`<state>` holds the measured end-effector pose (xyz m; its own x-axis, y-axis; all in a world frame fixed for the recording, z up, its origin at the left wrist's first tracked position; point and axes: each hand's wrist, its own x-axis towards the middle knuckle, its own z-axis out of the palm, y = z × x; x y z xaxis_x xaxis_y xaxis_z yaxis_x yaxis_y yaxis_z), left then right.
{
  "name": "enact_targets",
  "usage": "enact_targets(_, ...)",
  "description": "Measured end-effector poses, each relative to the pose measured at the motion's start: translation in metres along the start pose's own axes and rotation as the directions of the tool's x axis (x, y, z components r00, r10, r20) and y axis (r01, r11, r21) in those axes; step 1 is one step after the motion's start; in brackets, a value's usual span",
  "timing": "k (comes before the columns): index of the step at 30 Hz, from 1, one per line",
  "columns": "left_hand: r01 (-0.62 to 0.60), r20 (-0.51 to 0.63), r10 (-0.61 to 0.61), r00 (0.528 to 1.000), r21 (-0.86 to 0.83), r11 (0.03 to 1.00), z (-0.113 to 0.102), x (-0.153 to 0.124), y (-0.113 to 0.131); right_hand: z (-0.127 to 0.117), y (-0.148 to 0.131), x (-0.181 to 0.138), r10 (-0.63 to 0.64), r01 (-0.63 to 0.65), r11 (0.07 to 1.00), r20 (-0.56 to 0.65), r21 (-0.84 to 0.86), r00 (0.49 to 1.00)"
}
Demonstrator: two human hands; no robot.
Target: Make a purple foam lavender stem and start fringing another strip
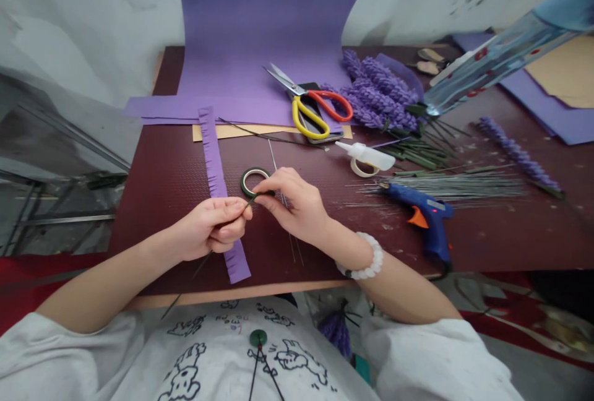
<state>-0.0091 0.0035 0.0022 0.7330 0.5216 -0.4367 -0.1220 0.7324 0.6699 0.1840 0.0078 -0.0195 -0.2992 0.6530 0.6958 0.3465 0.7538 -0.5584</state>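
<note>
Pinched in the closed fingers of my left hand (pixel 218 226) is a thin dark wire stem (pixel 199 268), its long end slanting down toward my shirt. My right hand (pixel 297 204) pinches dark green floral tape (pixel 264 194) close to the stem's upper end. The tape roll (pixel 244 182) shows just above the fingertips of both hands. Under the left hand lies a fringed purple paper strip (pixel 213 159), its middle partly covered. Thin bare wires (pixel 293 246) rest on the table beneath my right hand.
Scissors (pixel 310 104) lie on a dark phone and purple sheets (pixel 264 36). To the right are purple flower stems (pixel 385 91), a white glue bottle (pixel 371 156), a wire bundle (pixel 477 185) and a blue glue gun (pixel 427 209). A clear bottle (pixel 505 54) leans into view.
</note>
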Motion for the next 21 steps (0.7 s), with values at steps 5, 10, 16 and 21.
enact_targets(5, -0.027, 0.003, 0.027, 1.0, 0.007, 1.0, 0.0045, -0.0012, 0.0004, -0.0002, -0.0002, -0.0007, -0.003, 0.003, 1.0, 0.02, 0.004, 1.0)
enact_targets(10, -0.048, 0.029, 0.048, 0.998, -0.003, 0.999, 0.0035, 0.0001, 0.0002, -0.0007, -0.0016, -0.0007, 0.005, -0.005, 1.0, 0.014, -0.002, 1.0)
enact_targets(16, -0.062, 0.055, 0.063, 0.996, -0.026, 0.998, 0.0034, 0.0015, -0.0014, -0.0003, -0.0043, -0.0013, 0.067, -0.068, 0.995, 0.014, 0.08, 0.998)
enact_targets(21, -0.044, 0.025, 0.045, 0.999, -0.042, 0.998, 0.0049, 0.0009, -0.0027, 0.0005, -0.0052, -0.002, 0.123, -0.127, 0.982, 0.04, 0.138, 0.992)
